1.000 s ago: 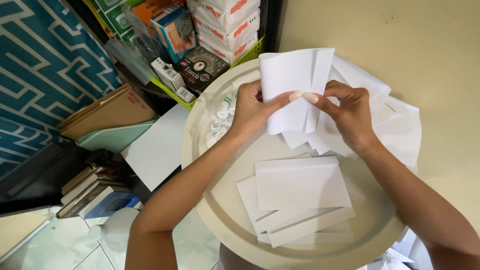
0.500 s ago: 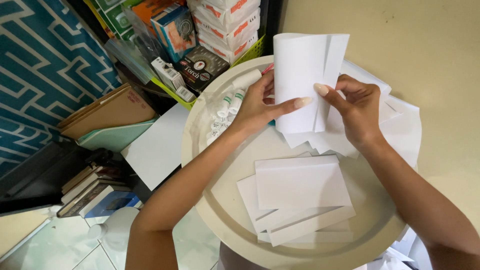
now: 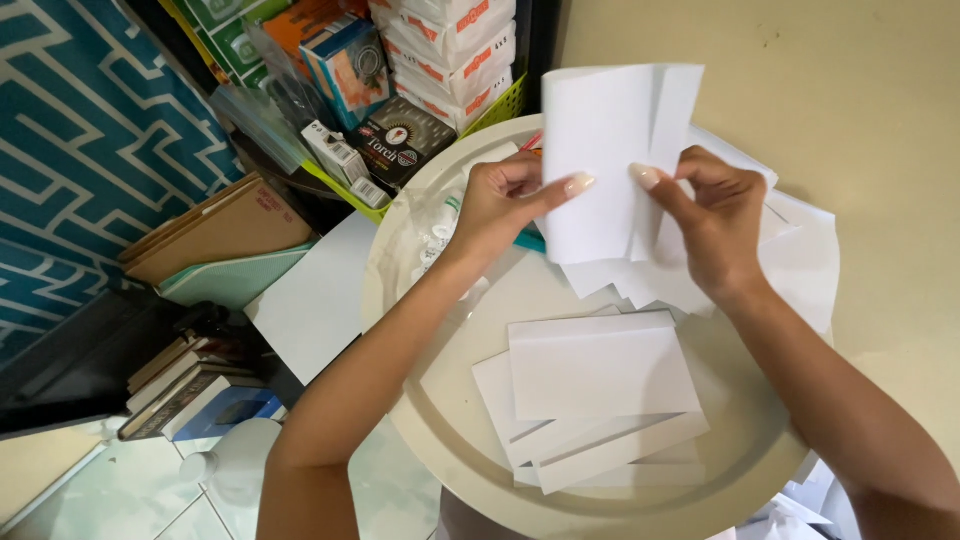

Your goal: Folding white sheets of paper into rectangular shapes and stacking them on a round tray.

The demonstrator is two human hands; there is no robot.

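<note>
White folded paper sheet (image 3: 600, 160) is held upright above the round cream tray (image 3: 440, 440), the left hand (image 3: 500, 205) and right hand (image 3: 715, 215) each pinched shut on an edge, thumbs pressing the front to keep its folds together. Finished folded sheets (image 3: 600, 385) lie stacked flat on the tray below.

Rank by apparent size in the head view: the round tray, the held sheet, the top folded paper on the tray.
1. Tray, clearly largest.
2. and 3. Held sheet and top folded paper look alike; the sheet sits nearer the camera, so no ranking.
</note>
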